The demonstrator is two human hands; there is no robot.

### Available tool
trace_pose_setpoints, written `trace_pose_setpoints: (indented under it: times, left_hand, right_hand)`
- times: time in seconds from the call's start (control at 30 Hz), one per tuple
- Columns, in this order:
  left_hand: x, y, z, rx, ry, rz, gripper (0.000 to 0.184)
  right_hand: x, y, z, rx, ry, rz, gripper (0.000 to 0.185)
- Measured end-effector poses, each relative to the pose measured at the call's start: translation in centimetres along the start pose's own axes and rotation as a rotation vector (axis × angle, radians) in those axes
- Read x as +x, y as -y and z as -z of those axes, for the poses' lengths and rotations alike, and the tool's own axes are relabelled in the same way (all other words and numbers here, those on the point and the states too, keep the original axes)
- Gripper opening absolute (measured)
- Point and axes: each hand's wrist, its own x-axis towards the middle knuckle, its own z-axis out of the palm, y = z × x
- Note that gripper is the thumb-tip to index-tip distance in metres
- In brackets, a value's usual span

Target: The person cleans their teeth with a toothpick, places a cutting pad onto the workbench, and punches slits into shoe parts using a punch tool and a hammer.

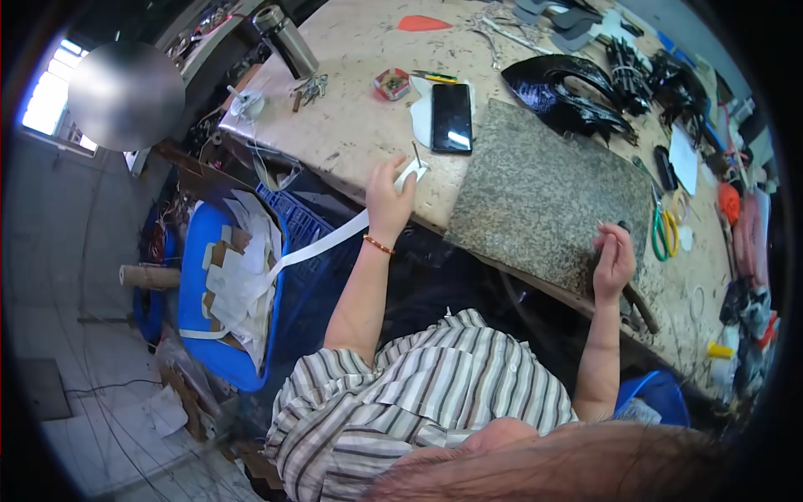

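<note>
My left hand (391, 201) is at the table's front edge, its fingers closed on a white strip (322, 243). The strip trails down to the left into a blue bin (194, 284) of white and brown scraps. A thin nail-like pin (416, 154) stands upright by the strip's end. My right hand (615, 261) is raised over the right part of a speckled grey board (535, 197), fingers curled; what they hold, if anything, is too small to name. Beside that hand lies a dark-handled tool (640, 308), partly hidden. A black phone (452, 118) rests beyond my left hand.
On the table (343, 125) are a metal flask (286, 43), keys (314, 89), a small red box (392, 84), glossy black material (556, 84), green-handled scissors (659, 234) and yellow-handled scissors (671, 233). A blue crate (288, 213) stands below the edge.
</note>
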Motion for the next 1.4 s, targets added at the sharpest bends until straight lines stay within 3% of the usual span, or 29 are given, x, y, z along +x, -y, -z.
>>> trace_pose_setpoints:
  times: [0.13,0.2,0.3,0.4,0.6,0.73,0.87,0.97,1.07,1.4]
  left_hand:
    - [-1.2,-0.1,-0.7,0.060,0.004,-0.076,0.037]
    - [-1.8,-1.1,-0.6,0.121,-0.051,-0.087,0.047]
    - [-2.5,-3.5,-1.0,0.092,-0.225,-0.148,0.052]
    - [-2.5,-6.8,-1.7,-0.080,-0.169,-0.343,0.053]
    - [1.9,-13.0,-6.2,-0.350,0.003,-0.458,0.048]
    - [5.0,-18.1,-10.5,-0.547,0.071,-0.378,0.042]
    - [5.7,-21.6,-15.2,-0.844,0.198,-0.174,0.043]
    - [4.5,-19.9,-20.2,-0.923,0.179,-0.091,0.040]
    - [4.0,-18.6,-20.6,-0.723,0.211,-0.105,0.036]
    - [3.3,-18.0,-21.9,-0.774,0.358,-0.024,0.035]
  right_hand:
    - [0.7,4.2,0.2,0.187,0.027,0.047,0.018]
    - [1.4,5.7,-0.3,0.203,0.099,0.253,0.020]
    - [1.4,8.0,-2.5,0.545,0.207,0.116,0.023]
    - [2.2,11.8,-3.2,0.822,0.436,-0.083,0.023]
    - [5.3,18.4,-2.8,1.325,0.858,-0.706,0.021]
    - [5.6,19.7,-3.1,1.758,0.974,-0.752,0.023]
    - [6.2,19.8,-2.4,1.834,1.049,-0.749,0.025]
    - [6.7,19.5,-1.8,1.880,1.075,-0.763,0.025]
    - [7.1,19.1,-1.5,1.903,1.071,-0.710,0.025]
    - [8.1,17.4,-0.5,1.977,1.042,-0.532,0.024]
